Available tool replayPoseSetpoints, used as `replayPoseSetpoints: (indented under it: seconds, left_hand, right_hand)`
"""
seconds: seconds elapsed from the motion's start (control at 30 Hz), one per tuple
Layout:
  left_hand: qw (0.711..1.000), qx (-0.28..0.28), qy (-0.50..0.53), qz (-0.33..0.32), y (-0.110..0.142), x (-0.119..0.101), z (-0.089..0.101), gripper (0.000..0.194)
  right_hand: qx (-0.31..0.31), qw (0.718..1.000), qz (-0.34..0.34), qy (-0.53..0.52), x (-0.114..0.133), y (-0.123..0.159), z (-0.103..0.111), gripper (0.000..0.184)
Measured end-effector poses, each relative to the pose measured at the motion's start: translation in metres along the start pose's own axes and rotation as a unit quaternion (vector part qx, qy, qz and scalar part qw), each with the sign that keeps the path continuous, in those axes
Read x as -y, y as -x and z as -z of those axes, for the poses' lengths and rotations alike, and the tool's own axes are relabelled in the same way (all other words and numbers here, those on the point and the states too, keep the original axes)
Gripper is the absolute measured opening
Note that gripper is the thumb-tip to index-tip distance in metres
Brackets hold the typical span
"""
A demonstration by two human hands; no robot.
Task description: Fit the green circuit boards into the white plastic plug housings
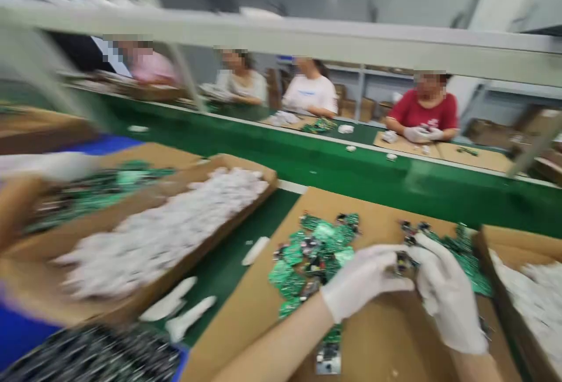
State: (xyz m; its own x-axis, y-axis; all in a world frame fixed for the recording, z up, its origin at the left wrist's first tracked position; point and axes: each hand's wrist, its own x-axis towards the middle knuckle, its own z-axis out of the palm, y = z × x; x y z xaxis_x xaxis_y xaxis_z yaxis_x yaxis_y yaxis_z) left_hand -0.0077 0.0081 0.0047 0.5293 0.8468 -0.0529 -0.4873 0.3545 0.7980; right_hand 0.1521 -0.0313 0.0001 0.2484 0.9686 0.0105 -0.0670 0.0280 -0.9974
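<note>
Both of my hands wear white gloves and meet above a cardboard sheet (373, 335). My left hand (366, 279) reaches in from the left, its fingers closed on a small circuit board (401, 262) with dark parts. Close against it is my right hand (450, 297), fingers bent around the board's other side; blur and the fingers hide part of it. Left of my hands lies a loose heap of green circuit boards (292, 253). More green boards (472, 265) lie just beyond my right hand. A single board (329, 358) rests near my left forearm.
A long carton (263, 180) of small white parts stands left, another carton (500, 276) right. Loose white pieces (191, 317) lie on the green surface. A neighbour's gloved arm (48, 165) is at far left. Several people sit across the green conveyor belt (333, 171).
</note>
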Motion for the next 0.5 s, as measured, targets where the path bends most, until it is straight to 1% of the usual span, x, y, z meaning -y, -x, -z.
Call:
replayPoseSetpoints:
  seconds: [0.03,0.1,0.23,0.33,0.4,0.5]
  left_hand:
    - [0.999,0.018,0.017,0.02,-0.001,-0.003,0.003,0.035]
    - [0.998,0.028,0.037,0.046,-0.005,-0.005,0.007,0.033]
    - [0.998,0.039,0.03,0.05,-0.004,-0.005,0.007,0.033]
    - [0.999,0.018,0.011,0.043,-0.001,-0.007,0.004,0.037]
    - [0.999,0.012,-0.003,0.041,0.0,-0.008,0.004,0.039]
    - [0.999,0.023,-0.015,0.035,-0.001,-0.008,0.004,0.038]
  right_hand:
    - [-0.038,0.999,0.006,0.023,-0.002,-0.001,-0.001,0.048]
    - [-0.056,0.997,0.029,0.038,-0.006,-0.005,-0.006,0.039]
    - [-0.029,0.995,0.094,0.028,-0.011,-0.004,-0.013,0.024]
    - [-0.021,0.986,0.167,0.019,-0.009,0.0,-0.012,0.014]
    - [-0.013,0.975,0.221,0.027,-0.008,0.0,-0.011,0.013]
    - [0.0,0.96,0.275,0.048,-0.008,-0.001,-0.01,0.022]
